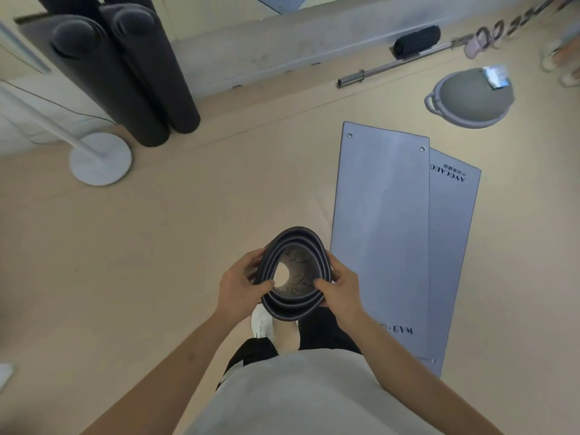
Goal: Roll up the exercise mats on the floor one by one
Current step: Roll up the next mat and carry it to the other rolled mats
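Note:
I stand upright and hold a rolled dark mat [293, 240] on end, looking down its loose spiral opening. My left hand [240, 285] grips its left rim, thumb hooked over the edge. My right hand [340, 288] grips the right rim the same way. On the floor to the right lies a flat grey mat [383, 215], overlapping a second flat grey mat [452, 233] printed with lettering.
Two tall black rolled mats [125, 73] lean at the back left beside a white round stand base [100, 158]. A grey balance dome [470, 97], a metal barbell bar [392, 65] and a black roller [416, 40] lie by the far wall.

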The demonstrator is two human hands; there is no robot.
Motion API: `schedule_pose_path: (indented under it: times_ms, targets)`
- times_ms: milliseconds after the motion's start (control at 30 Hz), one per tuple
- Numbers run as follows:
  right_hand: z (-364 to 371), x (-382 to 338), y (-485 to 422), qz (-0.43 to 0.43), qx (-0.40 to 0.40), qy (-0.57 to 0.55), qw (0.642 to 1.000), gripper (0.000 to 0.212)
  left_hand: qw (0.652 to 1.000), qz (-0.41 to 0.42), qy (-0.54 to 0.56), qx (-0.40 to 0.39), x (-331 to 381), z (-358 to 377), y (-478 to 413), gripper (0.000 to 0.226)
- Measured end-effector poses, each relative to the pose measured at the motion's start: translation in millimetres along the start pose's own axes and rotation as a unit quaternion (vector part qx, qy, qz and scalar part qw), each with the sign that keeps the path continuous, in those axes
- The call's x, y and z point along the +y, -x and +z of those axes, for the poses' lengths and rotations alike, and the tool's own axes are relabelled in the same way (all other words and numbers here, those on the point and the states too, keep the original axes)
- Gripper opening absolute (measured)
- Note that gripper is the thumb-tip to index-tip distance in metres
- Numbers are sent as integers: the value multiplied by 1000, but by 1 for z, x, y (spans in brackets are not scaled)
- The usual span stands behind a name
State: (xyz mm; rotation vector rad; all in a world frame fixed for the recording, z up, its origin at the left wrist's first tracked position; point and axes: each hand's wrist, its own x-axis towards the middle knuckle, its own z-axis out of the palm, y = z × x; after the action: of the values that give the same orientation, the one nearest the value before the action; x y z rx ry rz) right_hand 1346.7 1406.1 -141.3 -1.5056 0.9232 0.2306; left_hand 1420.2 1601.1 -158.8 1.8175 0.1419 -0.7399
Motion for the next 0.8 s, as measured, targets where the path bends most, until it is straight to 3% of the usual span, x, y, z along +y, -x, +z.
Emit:
schedule_pose_path:
  times_ms: [167,367,800]
  targets:
    - [19,-49,-65,4,-8,-46,999,78,999,8,-29,22,37,-20,-73,66]
    - [26,-126,-169,-39,-30,-14,999,92,997,11,-65,48,106,-32,-178,65]
    - [83,-312,-357,-73,-44,25,996,94,995,43,-22,86,224,-93,-383,61]
